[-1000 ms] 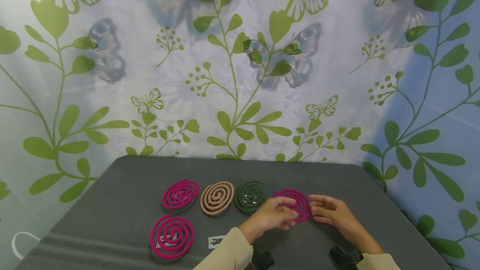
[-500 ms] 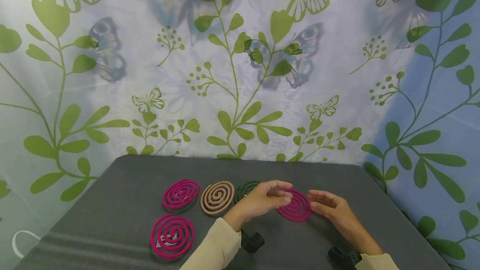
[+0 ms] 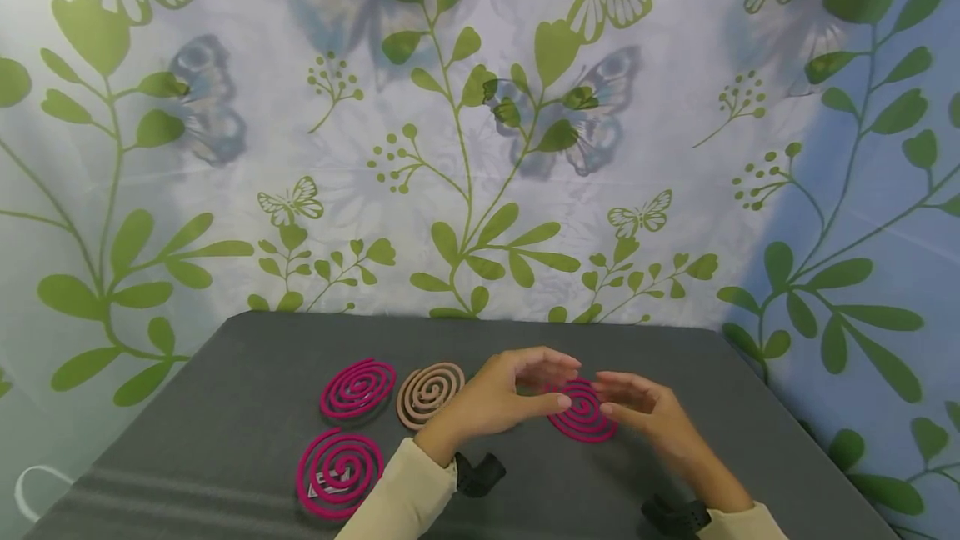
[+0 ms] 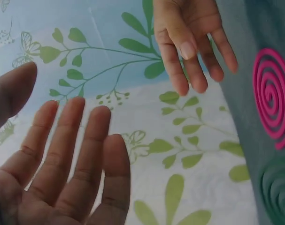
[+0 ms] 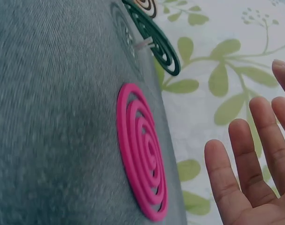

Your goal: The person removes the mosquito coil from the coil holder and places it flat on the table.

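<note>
A pink mosquito coil (image 3: pixel 582 409) lies on the table toward the right, below both hands. My left hand (image 3: pixel 510 394) hovers at its left side with fingers extended and relaxed. From the right, my right hand (image 3: pixel 654 408) faces it in the same loose way. Both palms look bare in the wrist views, with no coil in either the left hand (image 4: pixel 69 171) or the right hand (image 5: pixel 255 173). A green mosquito coil (image 5: pixel 149 33), raised on a small metal stand (image 5: pixel 144 44), shows in the right wrist view; my left hand hides it in the head view.
Left along the row are a tan mosquito coil (image 3: pixel 431 395) and another pink coil (image 3: pixel 358 388). Nearer the front left is a third pink coil (image 3: pixel 340 473) over a metal stand (image 3: pixel 327 483). A patterned curtain (image 3: pixel 480 148) stands behind the grey table (image 3: pixel 675 348).
My left hand has left the right pink coil, rising and shifting left, and now covers the green coil in the head view. My right hand has risen and drifted slightly left.
</note>
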Demonstrator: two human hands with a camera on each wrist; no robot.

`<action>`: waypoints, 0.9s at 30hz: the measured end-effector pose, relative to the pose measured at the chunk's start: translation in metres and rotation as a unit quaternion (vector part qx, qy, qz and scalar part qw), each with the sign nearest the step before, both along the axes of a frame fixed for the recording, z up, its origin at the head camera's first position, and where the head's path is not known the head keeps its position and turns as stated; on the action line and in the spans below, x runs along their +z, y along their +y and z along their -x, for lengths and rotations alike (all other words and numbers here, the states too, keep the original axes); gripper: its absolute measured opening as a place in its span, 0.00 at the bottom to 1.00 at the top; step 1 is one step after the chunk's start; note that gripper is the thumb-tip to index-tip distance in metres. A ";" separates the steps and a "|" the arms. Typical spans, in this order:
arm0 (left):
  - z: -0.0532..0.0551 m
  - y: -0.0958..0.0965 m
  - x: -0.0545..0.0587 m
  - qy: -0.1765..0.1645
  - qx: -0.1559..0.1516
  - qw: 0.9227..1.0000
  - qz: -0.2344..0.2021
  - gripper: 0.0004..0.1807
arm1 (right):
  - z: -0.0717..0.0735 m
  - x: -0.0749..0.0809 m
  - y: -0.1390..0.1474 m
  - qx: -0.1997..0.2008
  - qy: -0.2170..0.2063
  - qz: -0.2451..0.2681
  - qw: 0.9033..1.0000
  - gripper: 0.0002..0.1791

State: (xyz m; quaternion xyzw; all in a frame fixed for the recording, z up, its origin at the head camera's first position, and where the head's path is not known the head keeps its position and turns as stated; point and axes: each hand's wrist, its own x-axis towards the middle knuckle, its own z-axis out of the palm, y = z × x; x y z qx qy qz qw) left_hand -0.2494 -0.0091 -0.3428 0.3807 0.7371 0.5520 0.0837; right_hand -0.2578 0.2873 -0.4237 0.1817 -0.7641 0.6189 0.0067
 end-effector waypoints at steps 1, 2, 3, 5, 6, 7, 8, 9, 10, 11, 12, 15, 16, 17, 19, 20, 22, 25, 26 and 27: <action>-0.002 -0.004 0.001 0.008 0.002 1.000 0.002 0.22 | -0.001 0.001 -0.002 0.007 0.011 -0.002 1.000 0.21; -0.003 -0.008 0.002 0.014 0.004 1.000 0.003 0.22 | -0.002 0.002 -0.005 0.014 0.022 -0.004 1.000 0.21; -0.005 -0.013 0.003 0.021 0.005 1.000 0.003 0.22 | -0.002 0.003 -0.007 0.020 0.034 -0.006 0.999 0.21; -0.007 -0.023 0.004 0.037 0.006 0.999 0.001 0.22 | -0.004 0.004 -0.013 0.029 0.052 -0.014 0.998 0.21; -0.009 -0.028 0.005 0.043 0.006 0.999 0.000 0.21 | -0.004 0.005 -0.015 0.034 0.058 -0.016 0.998 0.22; -0.010 -0.032 0.005 0.048 0.006 0.999 -0.002 0.21 | -0.005 0.005 -0.017 0.036 0.066 -0.020 0.997 0.22; -0.011 -0.037 0.005 0.053 0.007 0.999 -0.004 0.21 | -0.005 0.005 -0.019 0.038 0.073 -0.024 0.996 0.23; -0.012 -0.042 0.005 0.057 0.011 0.998 -0.003 0.21 | -0.006 0.005 -0.022 0.040 0.078 -0.027 0.996 0.23; -0.014 -0.046 0.005 0.061 0.016 0.998 -0.001 0.20 | -0.006 0.004 -0.023 0.042 0.081 -0.030 0.995 0.23; -0.015 -0.050 0.004 0.064 0.021 0.998 0.001 0.20 | -0.007 0.004 -0.025 0.042 0.086 -0.031 0.995 0.24; -0.016 -0.055 0.004 0.067 0.029 0.997 0.004 0.20 | -0.008 0.004 -0.027 0.042 0.091 -0.033 0.994 0.24; -0.018 -0.065 0.000 0.072 0.048 0.996 0.004 0.18 | -0.009 0.004 -0.033 0.042 0.106 -0.037 0.993 0.24; -0.019 -0.069 -0.002 0.074 0.051 0.996 0.000 0.17 | -0.010 0.003 -0.035 0.040 0.112 -0.039 0.992 0.24; -0.019 -0.072 -0.003 0.075 0.055 0.996 -0.003 0.17 | -0.011 0.003 -0.038 0.040 0.118 -0.039 0.991 0.24; -0.019 -0.078 -0.006 0.072 0.059 0.996 -0.015 0.16 | -0.012 0.003 -0.042 0.038 0.128 -0.037 0.990 0.23; -0.019 -0.081 -0.008 0.071 0.062 0.995 -0.018 0.15 | -0.012 0.003 -0.044 0.036 0.134 -0.037 0.990 0.22; -0.020 -0.089 -0.012 0.072 0.074 0.994 -0.023 0.15 | -0.013 0.003 -0.048 0.037 0.143 -0.036 0.988 0.22; -0.021 -0.099 -0.017 0.073 0.091 0.993 -0.031 0.14 | -0.013 0.002 -0.055 0.041 0.157 -0.038 0.986 0.21; -0.022 -0.103 -0.019 0.074 0.096 0.992 -0.034 0.13 | -0.013 0.002 -0.057 0.043 0.162 -0.040 0.985 0.21; -0.022 -0.106 -0.020 0.077 0.099 0.991 -0.037 0.13 | -0.014 0.001 -0.058 0.047 0.164 -0.041 0.984 0.21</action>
